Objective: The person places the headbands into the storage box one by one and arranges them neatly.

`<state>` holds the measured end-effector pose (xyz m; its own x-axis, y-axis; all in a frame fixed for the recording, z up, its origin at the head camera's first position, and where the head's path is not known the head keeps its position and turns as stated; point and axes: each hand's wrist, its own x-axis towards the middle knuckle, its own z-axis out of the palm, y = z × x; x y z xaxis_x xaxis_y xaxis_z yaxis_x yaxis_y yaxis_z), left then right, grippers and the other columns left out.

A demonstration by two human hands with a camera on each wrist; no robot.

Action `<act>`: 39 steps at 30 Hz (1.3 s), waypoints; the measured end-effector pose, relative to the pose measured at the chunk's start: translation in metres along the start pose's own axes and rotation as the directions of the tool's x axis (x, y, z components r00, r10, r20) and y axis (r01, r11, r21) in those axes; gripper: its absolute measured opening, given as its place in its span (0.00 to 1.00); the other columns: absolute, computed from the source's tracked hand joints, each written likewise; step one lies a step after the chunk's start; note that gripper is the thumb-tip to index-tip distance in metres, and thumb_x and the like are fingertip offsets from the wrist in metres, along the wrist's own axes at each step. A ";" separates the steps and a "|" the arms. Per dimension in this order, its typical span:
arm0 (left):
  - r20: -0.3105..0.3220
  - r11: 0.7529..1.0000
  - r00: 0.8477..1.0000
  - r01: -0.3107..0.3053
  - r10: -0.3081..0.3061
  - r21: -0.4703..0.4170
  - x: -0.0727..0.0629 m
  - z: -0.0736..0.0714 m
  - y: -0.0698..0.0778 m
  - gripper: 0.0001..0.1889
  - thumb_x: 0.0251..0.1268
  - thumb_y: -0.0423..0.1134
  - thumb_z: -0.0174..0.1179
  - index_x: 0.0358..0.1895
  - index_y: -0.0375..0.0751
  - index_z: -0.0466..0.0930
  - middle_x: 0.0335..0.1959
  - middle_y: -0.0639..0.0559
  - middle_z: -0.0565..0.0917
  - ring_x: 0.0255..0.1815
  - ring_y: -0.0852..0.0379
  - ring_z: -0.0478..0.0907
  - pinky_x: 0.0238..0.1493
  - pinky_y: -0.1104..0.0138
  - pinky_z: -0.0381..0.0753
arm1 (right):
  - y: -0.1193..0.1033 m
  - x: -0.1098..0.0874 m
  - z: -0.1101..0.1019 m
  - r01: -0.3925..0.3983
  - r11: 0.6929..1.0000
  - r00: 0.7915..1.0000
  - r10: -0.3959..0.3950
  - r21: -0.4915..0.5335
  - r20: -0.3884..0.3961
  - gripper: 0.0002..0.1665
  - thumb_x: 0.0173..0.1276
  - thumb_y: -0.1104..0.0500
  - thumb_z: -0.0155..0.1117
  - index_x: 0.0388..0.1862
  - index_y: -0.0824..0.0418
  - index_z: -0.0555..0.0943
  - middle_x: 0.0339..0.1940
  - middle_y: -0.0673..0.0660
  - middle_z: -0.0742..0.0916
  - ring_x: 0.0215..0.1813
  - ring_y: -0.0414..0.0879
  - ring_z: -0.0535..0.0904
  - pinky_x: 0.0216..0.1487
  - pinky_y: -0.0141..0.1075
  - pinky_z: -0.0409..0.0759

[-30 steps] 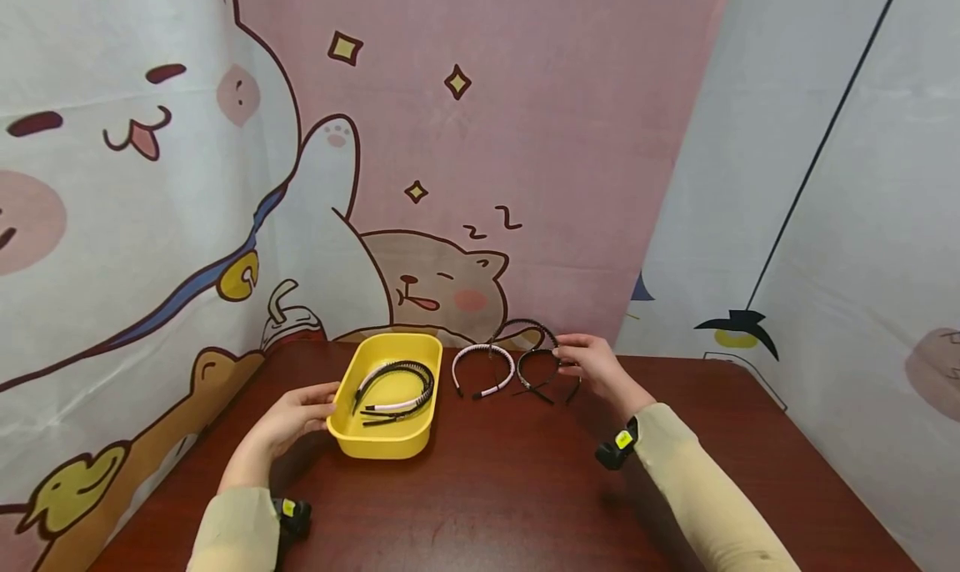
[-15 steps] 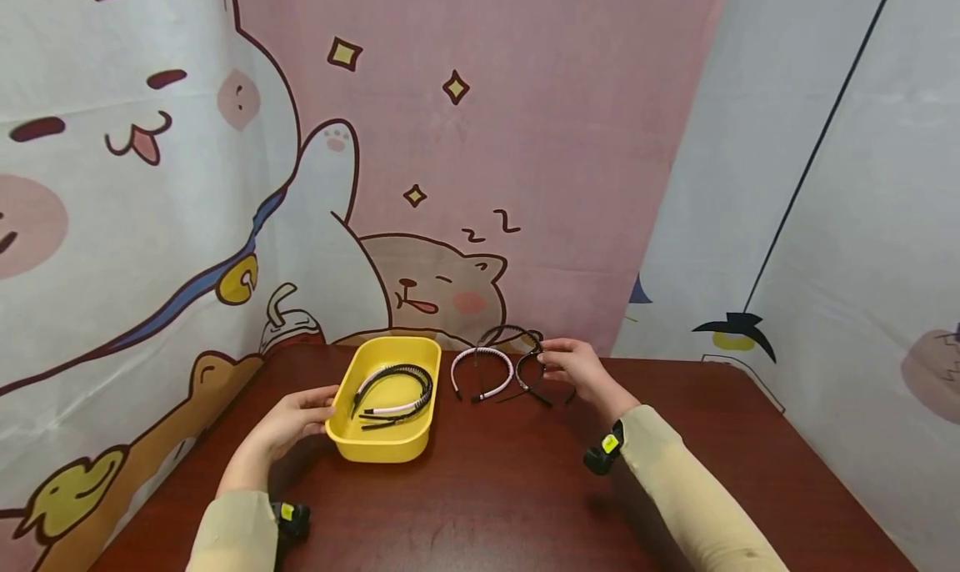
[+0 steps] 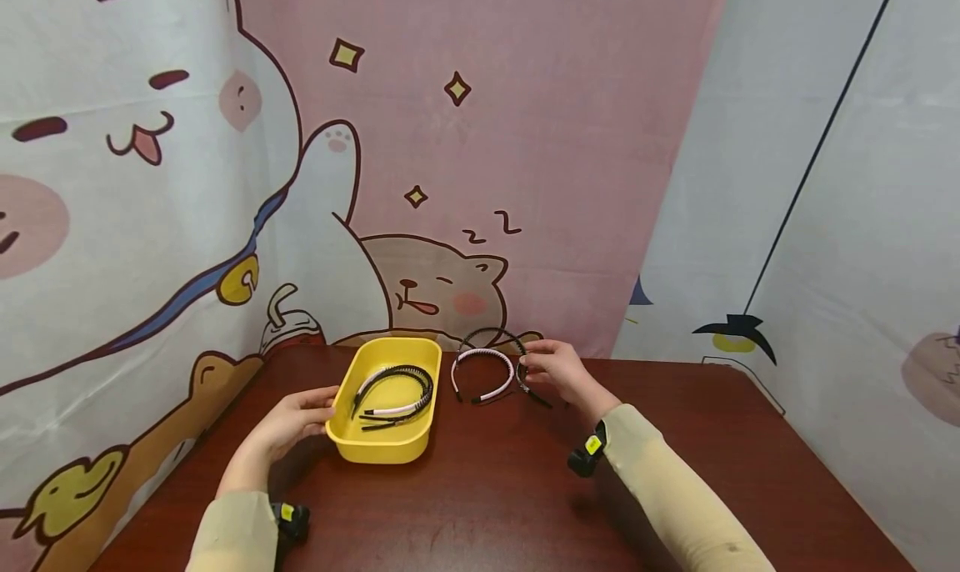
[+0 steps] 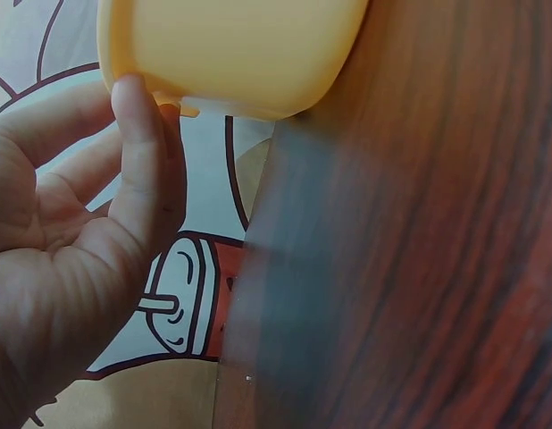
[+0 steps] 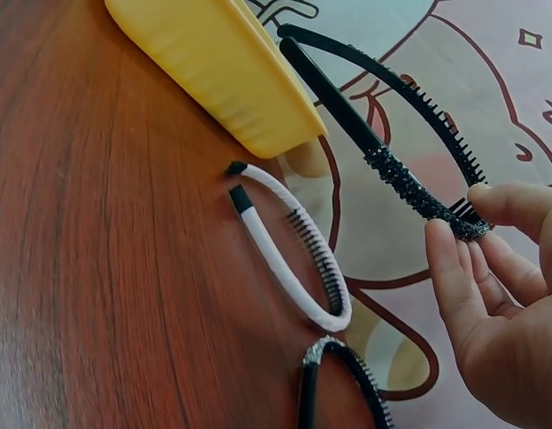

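Observation:
My right hand [image 3: 558, 373] pinches a black headband [image 5: 392, 179] between thumb and fingers at its dark, glittery top. This headband has comb teeth inside, and its ends point toward the yellow plastic basin [image 3: 382, 450]. On the table below, a pale pink headband [image 5: 271, 259] with black tips lies close by. Another black headband [image 5: 326, 343] with a silvery top sits nearest the right hand, partly hidden by it in the head view. My left hand [image 3: 288, 422] grips the basin's left rim. Inside the basin lie several black and pale headbands [image 3: 401, 369].
The dark red-brown wooden table [image 3: 465, 505] reaches to a cartoon-printed cloth backdrop [image 3: 570, 180] behind the basin and headbands. A similar printed cloth hangs along the left. Each wrist wears a small black camera [image 3: 588, 455].
My right hand has carried the black headband left, from beside the silvery-topped one to over the pale pink one. The left hand and basin have stayed in place.

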<state>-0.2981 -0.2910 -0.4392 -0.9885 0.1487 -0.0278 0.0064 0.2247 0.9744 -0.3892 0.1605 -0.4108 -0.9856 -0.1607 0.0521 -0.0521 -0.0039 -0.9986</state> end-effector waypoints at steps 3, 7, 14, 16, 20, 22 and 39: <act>0.010 1.000 1.000 -0.009 0.009 0.010 0.000 0.000 0.000 0.29 0.69 0.31 0.55 0.70 0.23 0.58 0.55 0.32 0.74 0.44 0.50 0.79 0.43 0.65 0.81 | 0.000 0.001 0.006 0.006 1.000 1.000 -0.006 0.003 0.000 0.22 0.62 0.71 0.62 0.56 0.77 0.74 0.34 0.57 0.83 0.34 0.45 0.82 0.40 0.43 0.84; 0.010 1.000 1.000 -0.008 0.008 0.009 0.000 0.001 0.000 0.30 0.69 0.31 0.56 0.70 0.23 0.59 0.55 0.32 0.74 0.44 0.50 0.79 0.43 0.65 0.81 | 0.000 0.000 0.015 0.011 1.000 1.000 -0.011 0.006 0.002 0.23 0.61 0.71 0.62 0.56 0.77 0.74 0.35 0.58 0.83 0.33 0.47 0.82 0.40 0.44 0.84; 0.014 1.000 1.000 -0.011 0.011 0.012 0.000 0.000 0.000 0.30 0.69 0.32 0.56 0.70 0.23 0.58 0.54 0.33 0.74 0.44 0.50 0.79 0.43 0.65 0.81 | 0.001 0.001 0.031 0.005 0.999 0.999 -0.006 0.034 0.034 0.24 0.63 0.71 0.62 0.58 0.77 0.73 0.37 0.59 0.82 0.36 0.48 0.81 0.41 0.44 0.83; 0.014 1.000 1.000 -0.012 0.012 0.010 -0.001 0.000 0.000 0.30 0.69 0.32 0.56 0.70 0.23 0.59 0.55 0.33 0.74 0.44 0.50 0.79 0.43 0.65 0.81 | 0.000 0.002 0.036 0.007 1.000 0.999 -0.008 0.030 0.039 0.24 0.63 0.70 0.62 0.58 0.76 0.73 0.38 0.59 0.81 0.36 0.47 0.80 0.43 0.45 0.83; 0.016 1.000 1.000 -0.016 0.016 0.001 0.000 0.000 0.000 0.30 0.69 0.32 0.56 0.70 0.24 0.59 0.56 0.31 0.74 0.43 0.50 0.79 0.43 0.65 0.81 | -0.003 0.003 0.045 0.017 1.000 0.999 -0.017 0.014 0.043 0.23 0.63 0.70 0.63 0.57 0.74 0.74 0.41 0.61 0.81 0.35 0.46 0.80 0.42 0.44 0.83; 0.019 1.000 1.000 -0.019 0.019 0.001 0.000 0.000 0.000 0.30 0.70 0.32 0.56 0.70 0.23 0.58 0.57 0.31 0.73 0.44 0.49 0.79 0.43 0.65 0.81 | -0.003 0.004 0.049 0.022 1.000 0.998 -0.022 0.006 0.051 0.23 0.62 0.70 0.63 0.56 0.74 0.75 0.42 0.61 0.81 0.35 0.45 0.80 0.39 0.42 0.84; 0.008 1.000 1.000 -0.020 0.019 0.007 -0.002 0.003 0.000 0.29 0.70 0.32 0.56 0.70 0.23 0.59 0.58 0.29 0.73 0.45 0.48 0.79 0.43 0.65 0.81 | -0.020 0.003 0.092 -0.014 0.999 0.995 0.011 0.030 0.096 0.22 0.61 0.70 0.64 0.55 0.73 0.76 0.41 0.61 0.81 0.40 0.57 0.80 0.39 0.43 0.84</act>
<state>-0.2960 -0.2886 -0.4397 -0.9869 0.1610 -0.0106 0.0268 0.2285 0.9732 -0.3758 0.0695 -0.3907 -0.9662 -0.2546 0.0406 -0.0337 -0.0315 -0.9989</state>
